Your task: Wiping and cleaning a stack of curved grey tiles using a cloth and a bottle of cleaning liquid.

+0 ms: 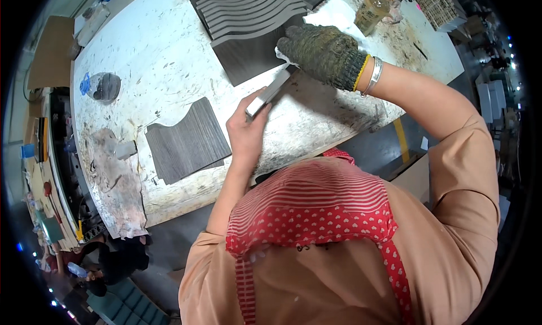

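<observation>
My bare left hand (247,132) grips the near end of a thin grey board (271,92), which is tilted up so its pale narrow edge faces me. At the board's far end, my right hand (324,53), in a dark knitted glove with a yellow cuff edge, is closed on a white cloth (282,55) that touches the edge. Just beyond lies a stack of dark grey wood-grain boards (248,65) with wavy edges, fanned out in rows. Left of my left hand, a few similar boards (189,143) lie flat, slightly askew.
On the stained white table (169,71) stand a clear bottle with an orange cap (372,13) and a clear container with a blue cap (106,88). A white block (125,150) sits by a dirty rag (113,184). A woven basket (439,7) is far right. People (113,263) are lower left.
</observation>
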Demonstrator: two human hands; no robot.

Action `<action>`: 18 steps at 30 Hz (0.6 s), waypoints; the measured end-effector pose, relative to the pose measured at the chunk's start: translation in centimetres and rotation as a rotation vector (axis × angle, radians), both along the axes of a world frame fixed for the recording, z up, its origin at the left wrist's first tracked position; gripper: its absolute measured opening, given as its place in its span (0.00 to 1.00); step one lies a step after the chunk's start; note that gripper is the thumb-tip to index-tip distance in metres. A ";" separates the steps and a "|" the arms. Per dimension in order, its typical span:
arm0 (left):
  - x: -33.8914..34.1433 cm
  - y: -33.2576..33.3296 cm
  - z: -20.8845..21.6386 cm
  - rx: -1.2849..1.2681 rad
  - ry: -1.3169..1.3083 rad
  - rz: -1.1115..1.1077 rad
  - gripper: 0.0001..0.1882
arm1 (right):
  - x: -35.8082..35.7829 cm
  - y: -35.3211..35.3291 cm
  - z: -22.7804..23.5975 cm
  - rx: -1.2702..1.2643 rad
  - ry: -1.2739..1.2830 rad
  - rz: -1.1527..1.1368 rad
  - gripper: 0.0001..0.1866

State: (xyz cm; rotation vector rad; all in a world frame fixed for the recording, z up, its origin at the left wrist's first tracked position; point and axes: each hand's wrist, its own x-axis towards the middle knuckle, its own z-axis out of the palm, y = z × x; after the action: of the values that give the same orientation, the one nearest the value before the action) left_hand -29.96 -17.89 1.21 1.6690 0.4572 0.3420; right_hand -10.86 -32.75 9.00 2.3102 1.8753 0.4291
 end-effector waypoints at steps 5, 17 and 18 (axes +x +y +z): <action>0.7 3.8 0.2 -0.231 -0.043 -0.173 0.16 | 1.6 0.5 4.3 -0.266 0.629 -0.369 0.16; 5.5 4.0 -4.5 -0.396 -0.256 -0.125 0.28 | -4.3 0.5 -1.8 0.638 0.902 -0.139 0.23; 5.5 3.0 -4.7 -0.341 -0.216 -0.008 0.28 | -4.6 2.1 -1.5 0.629 0.810 -0.045 0.24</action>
State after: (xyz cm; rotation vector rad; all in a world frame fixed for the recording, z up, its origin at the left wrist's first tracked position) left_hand -24.41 -14.84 -3.49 1.2865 0.3262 0.4095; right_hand -15.43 -30.65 7.47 3.3063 2.2252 0.0562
